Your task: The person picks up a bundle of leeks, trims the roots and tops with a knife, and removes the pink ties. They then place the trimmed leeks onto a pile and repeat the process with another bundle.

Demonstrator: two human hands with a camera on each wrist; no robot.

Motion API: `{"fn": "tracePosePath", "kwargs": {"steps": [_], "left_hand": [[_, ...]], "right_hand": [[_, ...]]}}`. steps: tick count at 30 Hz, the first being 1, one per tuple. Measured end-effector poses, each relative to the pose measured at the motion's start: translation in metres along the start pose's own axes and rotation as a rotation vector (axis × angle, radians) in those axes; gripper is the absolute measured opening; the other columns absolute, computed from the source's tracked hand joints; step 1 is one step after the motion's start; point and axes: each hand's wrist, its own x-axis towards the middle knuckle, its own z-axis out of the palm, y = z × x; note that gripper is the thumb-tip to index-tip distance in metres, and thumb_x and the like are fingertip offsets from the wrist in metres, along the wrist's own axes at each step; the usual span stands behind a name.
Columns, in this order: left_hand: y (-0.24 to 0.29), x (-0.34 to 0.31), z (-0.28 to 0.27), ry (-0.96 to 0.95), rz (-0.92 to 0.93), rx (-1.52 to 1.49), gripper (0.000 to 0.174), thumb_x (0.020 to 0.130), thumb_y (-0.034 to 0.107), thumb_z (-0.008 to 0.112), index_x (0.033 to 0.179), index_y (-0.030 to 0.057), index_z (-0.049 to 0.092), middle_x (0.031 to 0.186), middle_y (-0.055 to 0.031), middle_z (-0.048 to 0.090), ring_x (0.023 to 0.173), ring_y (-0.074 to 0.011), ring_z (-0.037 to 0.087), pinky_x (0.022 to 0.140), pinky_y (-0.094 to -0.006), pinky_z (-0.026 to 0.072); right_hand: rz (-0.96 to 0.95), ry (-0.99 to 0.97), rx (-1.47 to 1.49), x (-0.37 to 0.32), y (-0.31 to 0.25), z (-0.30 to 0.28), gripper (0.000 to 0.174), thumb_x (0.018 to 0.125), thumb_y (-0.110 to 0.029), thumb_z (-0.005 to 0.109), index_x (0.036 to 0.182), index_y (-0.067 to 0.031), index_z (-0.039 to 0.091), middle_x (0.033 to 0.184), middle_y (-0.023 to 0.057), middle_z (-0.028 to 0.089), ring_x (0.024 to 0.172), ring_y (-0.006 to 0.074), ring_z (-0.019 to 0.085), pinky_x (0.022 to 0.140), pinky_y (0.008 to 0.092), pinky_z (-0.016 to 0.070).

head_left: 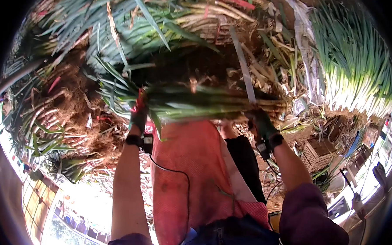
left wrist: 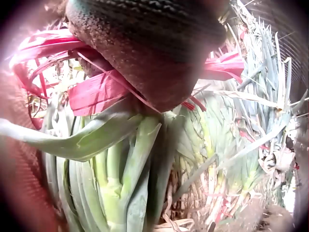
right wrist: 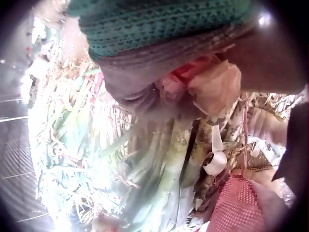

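A long bundle of green onions (head_left: 196, 106) lies crosswise in front of the person, blurred, leaves to the left and root ends to the right. The gloved left hand (head_left: 138, 116) grips it at the leafy end by a red tie. In the left wrist view its dark glove fingers (left wrist: 149, 53) bend over the red ribbon (left wrist: 99, 92). At the root end, the right hand (head_left: 260, 124), in a green and grey glove, holds the stalks (right wrist: 169, 154), which emerge below its curled fingers. A straight pale grey strip like a blade (head_left: 243, 63) reaches up from beside this hand.
Piled green onions (head_left: 134, 36) cover the far left, beside brown root ends (head_left: 79, 91). Cleaner green onions (head_left: 356, 64) stand massed at right by a whitish plastic sheet (head_left: 302, 44). A red mesh cloth (head_left: 185, 166) covers the lap. A crate (head_left: 318, 155) sits at lower right.
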Motion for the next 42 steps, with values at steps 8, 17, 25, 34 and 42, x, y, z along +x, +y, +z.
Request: {"fn": "tracePosePath", "kwargs": {"steps": [8,17,25,34,42], "left_hand": [[0.097,-0.093,-0.036,-0.130,0.187,-0.044,0.038,0.083,0.006,0.044,0.120,0.0035,0.046,0.109,-0.0163,0.059,0.091,-0.0282,0.061,0.074,-0.0405,0.0485],[0.183,-0.098,-0.188,-0.231,0.267,-0.627,0.027,0.089,0.009,0.045,0.115,0.0050,0.053,0.106,-0.0124,0.060,0.099,-0.0216,0.055,0.082,-0.0334,0.0449],[0.217,-0.093,-0.307,-0.246,0.308,-0.787,0.030,0.086,0.011,0.050,0.114,0.0085,0.058,0.091,-0.0100,0.066,0.070,-0.0198,0.061,0.058,-0.0327,0.0477],[0.372,-0.139,-0.372,-0.524,0.120,-0.761,0.034,0.090,0.030,0.054,0.061,0.0138,0.046,0.055,0.0034,0.038,0.050,-0.0092,0.035,0.049,-0.0263,0.0283],[0.581,-0.242,-0.366,-0.587,0.030,-0.621,0.025,0.084,0.029,0.059,0.065,0.0160,0.048,0.061,0.0046,0.036,0.055,-0.0106,0.033,0.052,-0.0283,0.0281]], "right_hand": [[-0.194,0.202,-0.056,-0.168,0.044,-0.085,0.018,0.080,-0.014,0.062,0.066,-0.0123,0.051,0.051,-0.0033,0.042,0.045,0.0100,0.046,0.042,0.0271,0.0371],[0.050,0.607,0.703,-0.365,0.036,-0.087,0.004,0.081,-0.013,0.063,0.082,-0.0120,0.060,0.058,-0.0048,0.049,0.049,0.0075,0.048,0.046,0.0242,0.0396],[-0.018,0.817,1.163,-0.495,0.076,0.006,0.010,0.082,-0.019,0.063,0.084,-0.0105,0.057,0.069,-0.0048,0.052,0.057,0.0055,0.048,0.052,0.0215,0.0396],[0.105,0.945,1.290,-0.549,0.187,0.085,0.006,0.082,-0.010,0.060,0.078,-0.0069,0.062,0.058,0.0005,0.055,0.050,0.0106,0.059,0.044,0.0255,0.0483],[0.140,1.116,0.936,-0.627,0.322,0.098,0.007,0.077,-0.004,0.059,0.070,-0.0065,0.058,0.056,0.0015,0.054,0.047,0.0143,0.057,0.044,0.0299,0.0471]]}}
